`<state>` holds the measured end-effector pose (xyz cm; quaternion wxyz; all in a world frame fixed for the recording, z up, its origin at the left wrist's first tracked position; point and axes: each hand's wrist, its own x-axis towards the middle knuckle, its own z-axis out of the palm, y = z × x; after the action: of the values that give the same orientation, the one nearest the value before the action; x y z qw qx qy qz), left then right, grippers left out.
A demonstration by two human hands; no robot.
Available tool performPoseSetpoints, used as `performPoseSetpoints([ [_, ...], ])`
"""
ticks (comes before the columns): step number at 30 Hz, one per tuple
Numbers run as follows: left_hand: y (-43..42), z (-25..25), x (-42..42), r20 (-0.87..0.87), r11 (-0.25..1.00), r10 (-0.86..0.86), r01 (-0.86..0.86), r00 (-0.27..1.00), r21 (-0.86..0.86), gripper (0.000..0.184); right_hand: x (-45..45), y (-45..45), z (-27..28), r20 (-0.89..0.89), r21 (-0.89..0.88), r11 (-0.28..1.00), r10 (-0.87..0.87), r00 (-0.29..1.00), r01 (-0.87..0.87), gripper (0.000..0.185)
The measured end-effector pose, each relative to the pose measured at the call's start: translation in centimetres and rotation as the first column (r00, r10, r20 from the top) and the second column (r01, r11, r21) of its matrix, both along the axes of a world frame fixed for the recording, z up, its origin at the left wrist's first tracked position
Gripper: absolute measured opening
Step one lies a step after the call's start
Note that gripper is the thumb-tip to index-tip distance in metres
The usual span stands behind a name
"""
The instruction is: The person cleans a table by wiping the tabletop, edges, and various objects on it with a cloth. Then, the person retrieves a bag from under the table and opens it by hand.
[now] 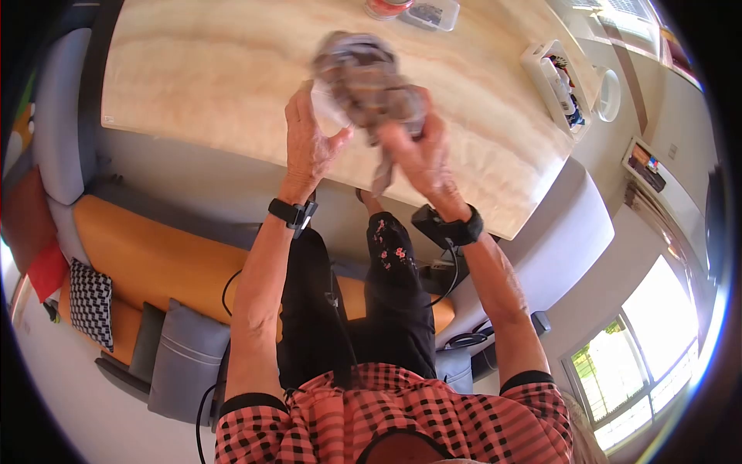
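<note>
Head view: right hand grips crumpled cloth, left hand beside it.

Desk, pale, streaky grain, lit from upper right; orange sofa seat with grey backrest, patterned cushion at left; bright barred window lower right, pale wall beside it

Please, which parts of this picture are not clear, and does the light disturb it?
Head view: the cloth is blurred, probably by motion, and the right hand looks soft; the window is washed out to white; the table edges look bent, and the corners go black.
</note>
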<state>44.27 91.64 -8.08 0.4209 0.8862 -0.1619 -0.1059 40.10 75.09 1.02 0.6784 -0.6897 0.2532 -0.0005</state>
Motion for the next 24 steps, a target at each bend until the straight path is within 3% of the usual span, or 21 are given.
performPoseSetpoints([
  [1,0.5,-0.8,-0.2,-0.028,1.0,0.002,-0.003,1.0,-0.02,0.092,1.1,0.7,0.0,0.052,-0.279,0.943,0.202,0.978,-0.18,0.04],
  [2,1.3,-1.8,0.1,0.197,0.956,-0.274,0.244,0.941,0.165,0.084,2.0,1.7,-0.4,0.06,-0.574,0.784,0.328,0.943,-0.237,0.053],
  [5,0.8,-2.2,-0.6,-0.013,0.959,0.076,-0.076,0.997,-0.272,0.068,4.3,4.2,-3.4,0.023,-0.598,0.742,0.393,0.919,-0.303,0.063],
  [6,0.5,-1.0,-0.1,-0.031,0.936,0.106,-0.11,0.994,-0.335,0.059,4.9,4.5,-3.3,0.018,-0.599,0.741,0.391,0.92,-0.303,0.064],
  [9,1.2,-0.9,0.6,0.024,0.95,0.077,-0.066,0.997,-0.306,0.056,5.6,5.2,-3.0,-0.023,-0.606,0.723,0.401,0.916,-0.332,0.063],
  [11,1.4,-1.7,0.4,-0.036,0.94,0.057,-0.065,0.998,-0.335,0.059,5.8,4.9,-3.2,-0.066,-0.632,0.685,0.417,0.906,-0.362,0.06],
  [15,1.5,-0.7,1.4,0.02,0.978,-0.065,0.067,0.998,-0.198,0.073,5.7,4.1,-4.3,-0.041,-0.571,0.778,0.293,0.955,-0.263,0.051],
  [18,0.6,0.7,1.0,-0.067,0.99,0.044,-0.053,0.997,-0.133,0.081,6.4,3.1,-4.8,-0.092,-0.476,0.851,0.202,0.975,-0.221,0.042],
  [20,0.6,-0.4,0.8,0.0,0.996,0.027,-0.027,1.0,-0.085,0.088,7.0,2.6,-4.9,-0.141,-0.464,0.858,0.173,0.975,-0.22,0.039],
  [23,0.6,-0.6,0.7,0.016,0.996,0.054,-0.052,0.998,-0.079,0.093,8.3,0.7,-6.1,-0.417,-0.319,0.928,0.045,0.908,-0.193,0.043],
  [24,0.7,-0.6,0.6,0.006,0.994,0.07,-0.07,0.998,-0.085,0.093,8.4,-0.4,-8.4,-0.417,-0.241,0.967,-0.024,0.909,-0.085,0.044],
])
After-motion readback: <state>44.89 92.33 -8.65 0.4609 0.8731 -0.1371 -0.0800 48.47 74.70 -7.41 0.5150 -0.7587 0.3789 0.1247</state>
